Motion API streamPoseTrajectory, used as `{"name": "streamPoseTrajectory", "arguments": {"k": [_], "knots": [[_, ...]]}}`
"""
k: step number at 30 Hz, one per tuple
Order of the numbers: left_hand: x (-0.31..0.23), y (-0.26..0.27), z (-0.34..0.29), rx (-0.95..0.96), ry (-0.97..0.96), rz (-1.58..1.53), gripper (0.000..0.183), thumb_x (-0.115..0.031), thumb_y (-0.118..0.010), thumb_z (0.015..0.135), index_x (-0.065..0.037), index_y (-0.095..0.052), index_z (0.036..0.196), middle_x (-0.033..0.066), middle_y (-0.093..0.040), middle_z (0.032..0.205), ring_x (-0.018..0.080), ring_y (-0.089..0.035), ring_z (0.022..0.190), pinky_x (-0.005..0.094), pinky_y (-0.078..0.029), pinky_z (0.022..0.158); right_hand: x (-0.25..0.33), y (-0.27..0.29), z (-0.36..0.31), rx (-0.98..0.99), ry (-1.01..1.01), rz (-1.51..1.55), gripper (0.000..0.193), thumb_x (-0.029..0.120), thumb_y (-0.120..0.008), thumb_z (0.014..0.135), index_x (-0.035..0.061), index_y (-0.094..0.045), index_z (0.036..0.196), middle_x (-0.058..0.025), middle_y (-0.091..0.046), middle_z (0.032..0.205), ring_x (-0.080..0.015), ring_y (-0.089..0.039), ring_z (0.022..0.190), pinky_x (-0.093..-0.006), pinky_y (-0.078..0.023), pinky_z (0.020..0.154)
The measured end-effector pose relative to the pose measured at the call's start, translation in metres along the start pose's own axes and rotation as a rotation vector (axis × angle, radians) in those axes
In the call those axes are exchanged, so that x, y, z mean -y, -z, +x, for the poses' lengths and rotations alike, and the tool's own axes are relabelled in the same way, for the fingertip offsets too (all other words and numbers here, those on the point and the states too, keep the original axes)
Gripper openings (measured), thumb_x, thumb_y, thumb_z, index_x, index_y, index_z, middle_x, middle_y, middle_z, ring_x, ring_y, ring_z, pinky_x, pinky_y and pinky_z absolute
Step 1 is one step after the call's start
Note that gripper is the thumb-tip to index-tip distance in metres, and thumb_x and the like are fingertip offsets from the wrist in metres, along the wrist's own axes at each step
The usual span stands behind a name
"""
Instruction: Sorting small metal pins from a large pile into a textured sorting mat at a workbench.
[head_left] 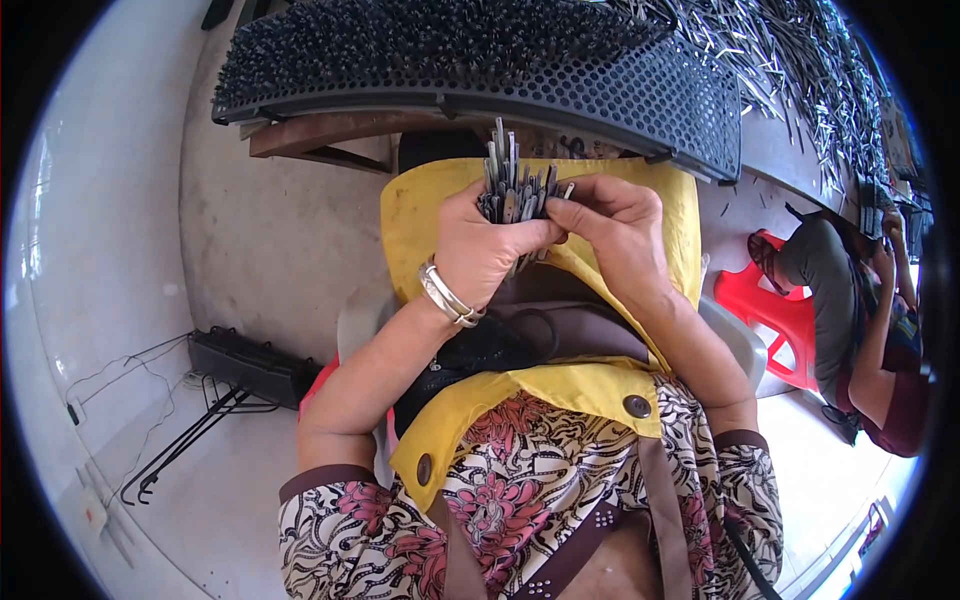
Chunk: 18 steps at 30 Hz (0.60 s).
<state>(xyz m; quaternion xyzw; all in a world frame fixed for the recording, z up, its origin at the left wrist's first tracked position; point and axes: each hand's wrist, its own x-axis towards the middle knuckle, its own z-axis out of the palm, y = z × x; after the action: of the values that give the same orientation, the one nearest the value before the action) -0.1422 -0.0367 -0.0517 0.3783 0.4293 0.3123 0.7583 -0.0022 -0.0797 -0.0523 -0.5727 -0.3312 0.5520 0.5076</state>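
Observation:
My left hand (478,240) is wrapped round a bundle of thin, dark grey strips (508,178). They stand roughly upright in the grip, and their tips reach uneven heights. My right hand (622,225) is closed beside the bundle, thumb and fingertips pinching one thin strip (568,191) at its right edge. Whether that strip is fully apart from the others is hard to see. Both hands are over the yellow apron (430,192) spread across my lap. The lower ends of the bundle are partly hidden by my left fingers.
Ahead, a black perforated tray (640,108) holds many upright dark strips on its left part. Loose strips (800,70) lie heaped on the table at far right. To the right, another person (850,310) sits by a red stool (775,320). A dark long object (250,362) lies at left.

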Motion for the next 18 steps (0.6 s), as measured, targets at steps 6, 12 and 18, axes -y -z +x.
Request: {"name": "streamPoseTrajectory", "arguments": {"k": [6, 12, 18], "knots": [[0.007, 0.004, 0.004, -0.02, 0.038, -0.116, 0.022, 0.005, -0.066, 0.068, 0.003, -0.059, 0.088, 0.0063, -0.063, 0.077, 0.0124, -0.06, 0.064, 0.0233, -0.049, 0.059, -0.012, 0.006, 0.003, -0.087, 0.017, 0.121, 0.007, -0.002, -0.061, 0.076, -0.0056, -0.061, 0.082, -0.0084, -0.063, 0.075, -0.0116, -0.058, 0.064, -0.0227, -0.048, 0.061], [0.01, 0.003, 0.004, -0.063, 0.029, -0.147, 0.021, 0.005, -0.066, 0.068, 0.003, -0.058, 0.088, 0.0062, -0.063, 0.077, 0.0129, -0.06, 0.064, 0.0238, -0.049, 0.059, -0.012, 0.013, 0.002, -0.086, 0.002, 0.14, 0.006, 0.0, -0.06, 0.078, -0.0045, -0.058, 0.082, -0.0097, -0.062, 0.074, -0.0139, -0.059, 0.063, -0.0238, -0.049, 0.06], [0.006, 0.002, 0.003, -0.051, 0.089, -0.122, 0.023, 0.006, -0.066, 0.068, 0.004, -0.056, 0.088, 0.0068, -0.062, 0.076, 0.0138, -0.06, 0.062, 0.0259, -0.052, 0.056, -0.008, 0.024, 0.01, -0.144, 0.042, 0.212, 0.008, 0.001, -0.058, 0.081, -0.0048, -0.056, 0.086, -0.0093, -0.061, 0.077, -0.0163, -0.06, 0.063, -0.0275, -0.051, 0.059]]}}
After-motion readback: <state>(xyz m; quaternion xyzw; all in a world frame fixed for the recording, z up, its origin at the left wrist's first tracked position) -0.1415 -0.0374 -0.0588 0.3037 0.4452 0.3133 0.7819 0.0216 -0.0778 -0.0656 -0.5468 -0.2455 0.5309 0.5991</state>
